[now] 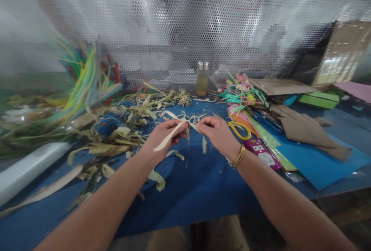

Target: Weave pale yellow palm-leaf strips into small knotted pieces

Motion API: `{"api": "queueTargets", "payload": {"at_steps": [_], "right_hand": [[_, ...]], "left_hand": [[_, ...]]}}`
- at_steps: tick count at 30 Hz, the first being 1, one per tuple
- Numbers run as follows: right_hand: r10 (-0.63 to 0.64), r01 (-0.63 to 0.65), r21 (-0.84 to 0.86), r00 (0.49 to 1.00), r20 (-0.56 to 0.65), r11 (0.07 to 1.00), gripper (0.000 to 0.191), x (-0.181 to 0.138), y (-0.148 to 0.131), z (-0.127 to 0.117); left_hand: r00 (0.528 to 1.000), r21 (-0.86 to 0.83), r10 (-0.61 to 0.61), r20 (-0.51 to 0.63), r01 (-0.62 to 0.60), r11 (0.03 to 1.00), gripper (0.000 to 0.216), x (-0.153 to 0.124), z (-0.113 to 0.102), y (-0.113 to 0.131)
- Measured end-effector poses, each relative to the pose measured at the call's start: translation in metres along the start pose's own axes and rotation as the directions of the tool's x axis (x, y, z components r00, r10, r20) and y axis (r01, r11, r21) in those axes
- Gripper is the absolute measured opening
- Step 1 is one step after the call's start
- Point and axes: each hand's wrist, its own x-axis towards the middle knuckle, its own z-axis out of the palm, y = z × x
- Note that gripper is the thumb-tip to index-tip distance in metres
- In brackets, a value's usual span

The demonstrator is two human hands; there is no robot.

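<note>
Over the middle of the blue table, my left hand (165,134) pinches a pale dried husk strip (168,138), which lies back across the hand towards the wrist. My right hand (216,132), close by on the right, has thumb and fingers pressed together at the strip's far end. Thin ends of husk hang down between and below the fingertips; whether they are one piece or several I cannot tell. Below the hands a curled husk scrap (158,179) rests on the table (191,204).
Husk pieces (116,148) and coloured strips (84,81) crowd the left side, near a white long object (34,169). A bottle (202,79) stands at the back. Yellow-handled scissors (240,130), a purple device (261,153), blue paper (313,162) and cardboard (307,129) lie right.
</note>
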Motion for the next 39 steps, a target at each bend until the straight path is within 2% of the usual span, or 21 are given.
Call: {"api": "queueTargets", "payload": {"at_steps": [3,5,7,11,18,22,24,26,29,31,34,36,39], "right_hand": [[0.241,-0.263,0.308,0.964,0.109,0.914,0.026,0.002,-0.003,-0.001],[0.295,-0.344,0.409,0.938,0.18,0.845,0.027,0.003,-0.004,-0.001],[0.302,-0.366,0.44,0.93,0.211,0.82,0.027,0.002,-0.005,-0.001],[0.268,-0.337,0.392,0.938,0.222,0.856,0.028,0.001,-0.006,0.001],[0.212,-0.303,0.342,0.936,0.28,0.889,0.03,-0.003,-0.008,0.004],[0.099,-0.191,0.288,0.947,0.306,0.938,0.033,-0.005,-0.012,0.001],[0.02,-0.069,0.232,0.977,0.211,0.97,0.035,-0.005,-0.013,-0.002],[-0.076,0.07,0.132,0.996,0.044,0.989,0.033,-0.005,-0.013,-0.006],[-0.224,0.216,-0.068,0.962,-0.158,0.974,0.023,-0.002,-0.012,-0.011],[-0.311,0.265,-0.232,0.932,-0.186,0.936,0.017,0.0,-0.01,-0.013],[-0.356,0.294,-0.377,0.929,-0.104,0.878,0.015,0.003,-0.007,-0.014],[-0.286,0.267,-0.297,0.958,-0.021,0.917,0.016,0.003,-0.005,-0.012],[-0.09,0.089,0.02,0.994,0.06,0.996,0.02,0.003,-0.002,-0.006]], "left_hand": [[0.997,-0.005,-0.054,0.054,0.054,0.999,0.028,0.001,-0.002,-0.001],[0.995,-0.021,-0.074,0.068,0.076,0.997,0.028,0.001,-0.003,-0.001],[0.992,-0.031,-0.093,0.085,0.096,0.995,0.027,0.001,-0.002,-0.001],[0.988,-0.037,-0.064,0.139,0.07,0.997,0.024,-0.002,0.0,0.001],[0.995,-0.059,0.064,0.082,-0.059,0.996,0.02,-0.001,0.001,-0.002],[0.99,-0.056,0.091,0.11,-0.085,0.995,0.018,-0.002,0.001,-0.003],[0.986,-0.044,0.094,0.139,-0.088,0.995,0.018,-0.003,0.0,-0.004],[0.984,-0.037,0.103,0.147,-0.099,0.994,0.018,-0.003,0.0,-0.005],[0.986,-0.019,0.118,0.12,-0.116,0.993,0.019,-0.001,-0.001,-0.007],[0.989,0.0,0.114,0.095,-0.115,0.993,0.019,0.0,-0.001,-0.009],[0.992,0.015,0.073,0.104,-0.075,0.997,0.019,0.0,0.0,-0.008],[0.99,0.026,0.034,0.139,-0.038,0.999,0.019,-0.001,0.001,-0.007],[0.987,0.063,0.0,0.162,-0.011,0.998,0.02,-0.004,0.0,-0.006]]}}
